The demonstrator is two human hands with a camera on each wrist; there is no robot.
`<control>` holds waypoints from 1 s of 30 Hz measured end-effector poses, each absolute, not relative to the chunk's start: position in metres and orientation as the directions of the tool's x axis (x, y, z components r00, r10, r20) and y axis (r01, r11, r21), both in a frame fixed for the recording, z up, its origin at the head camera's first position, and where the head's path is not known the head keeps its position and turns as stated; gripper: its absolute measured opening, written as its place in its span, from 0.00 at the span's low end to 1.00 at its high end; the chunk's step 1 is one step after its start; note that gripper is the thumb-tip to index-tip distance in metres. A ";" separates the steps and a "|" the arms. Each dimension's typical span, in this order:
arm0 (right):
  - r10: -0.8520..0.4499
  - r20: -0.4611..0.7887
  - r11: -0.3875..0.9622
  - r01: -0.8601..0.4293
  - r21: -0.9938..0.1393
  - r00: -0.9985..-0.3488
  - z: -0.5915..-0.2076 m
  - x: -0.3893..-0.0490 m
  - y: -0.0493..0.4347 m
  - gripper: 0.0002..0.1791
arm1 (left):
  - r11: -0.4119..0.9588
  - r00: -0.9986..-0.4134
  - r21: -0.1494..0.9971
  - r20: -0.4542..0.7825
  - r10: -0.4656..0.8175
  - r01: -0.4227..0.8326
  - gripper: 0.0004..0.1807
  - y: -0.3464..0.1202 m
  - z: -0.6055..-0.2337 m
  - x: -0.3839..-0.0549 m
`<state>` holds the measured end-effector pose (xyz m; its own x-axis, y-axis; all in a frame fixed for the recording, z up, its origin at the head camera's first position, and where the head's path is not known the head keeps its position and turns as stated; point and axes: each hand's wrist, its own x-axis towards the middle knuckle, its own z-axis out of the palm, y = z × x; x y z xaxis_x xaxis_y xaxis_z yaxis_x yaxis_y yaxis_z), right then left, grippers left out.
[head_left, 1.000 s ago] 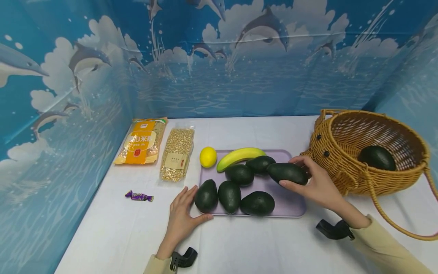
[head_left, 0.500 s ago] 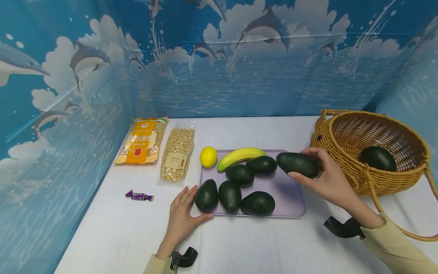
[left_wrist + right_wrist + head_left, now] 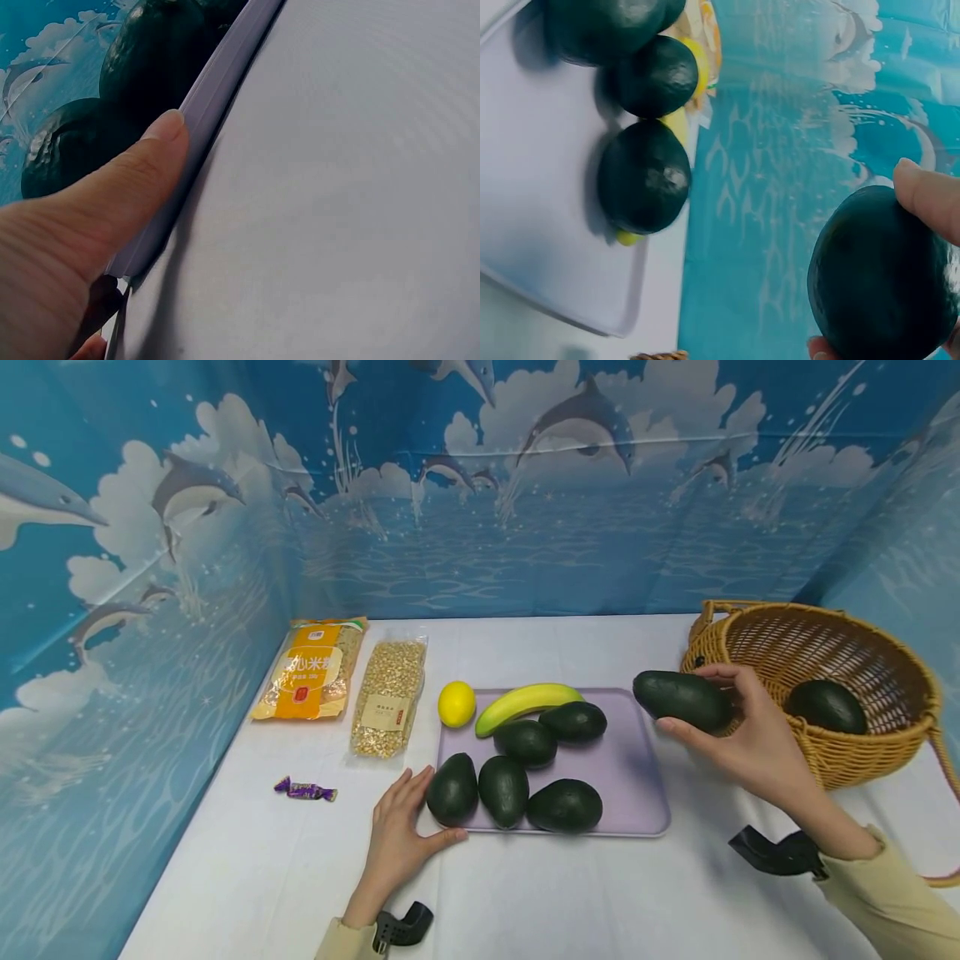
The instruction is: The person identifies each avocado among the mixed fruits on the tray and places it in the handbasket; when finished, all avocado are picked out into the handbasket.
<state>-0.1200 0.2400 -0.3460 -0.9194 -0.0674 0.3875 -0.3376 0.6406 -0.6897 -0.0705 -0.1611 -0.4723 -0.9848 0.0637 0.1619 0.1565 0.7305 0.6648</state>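
Note:
My right hand point(image 3: 761, 747) grips a dark green avocado point(image 3: 682, 700) from its right side, thumb in front and fingers behind. It holds the fruit raised beyond the right edge of the lilac tray point(image 3: 633, 802), before the basket. In the right wrist view the held avocado point(image 3: 881, 274) fills the lower right. My left hand point(image 3: 408, 839) holds the tray's front left corner, its thumb point(image 3: 142, 172) against the rim. An avocado point(image 3: 453, 790) lies beside those fingers. Several more avocados, including one front avocado point(image 3: 564, 806), and a banana point(image 3: 525, 703) lie on the tray.
At the right stands a wicker basket point(image 3: 862, 760) with one avocado point(image 3: 827, 706) inside and a long handle. A lemon point(image 3: 457, 704) sits at the tray's back left corner. Further left lie an orange-labelled bag point(image 3: 309, 670), a clear grain bag point(image 3: 390, 697) and a purple-wrapped candy point(image 3: 306, 790).
The right hand has carried its avocado rightward and away from over the tray, up to the basket's front left side. The left hand has stayed at the tray corner.

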 end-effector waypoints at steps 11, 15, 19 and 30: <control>0.041 0.352 0.676 -0.233 -0.699 -0.935 -0.327 -0.118 0.260 0.41 | 0.736 -0.986 0.660 0.155 0.065 0.153 0.54 -0.161 -0.474 -0.071; 0.080 0.339 0.685 -0.195 -0.702 -0.938 -0.323 -0.119 0.271 0.39 | 0.735 -0.985 0.659 0.160 0.066 0.156 0.54 -0.162 -0.474 -0.071; 0.117 0.321 0.695 -0.153 -0.702 -0.940 -0.321 -0.122 0.280 0.39 | 0.738 -0.983 0.654 0.169 0.070 0.165 0.53 -0.162 -0.475 -0.071; 0.195 0.266 0.725 -0.044 -0.687 -0.944 -0.327 -0.133 0.300 0.42 | 0.734 -0.980 0.655 0.184 0.075 0.179 0.53 -0.163 -0.475 -0.072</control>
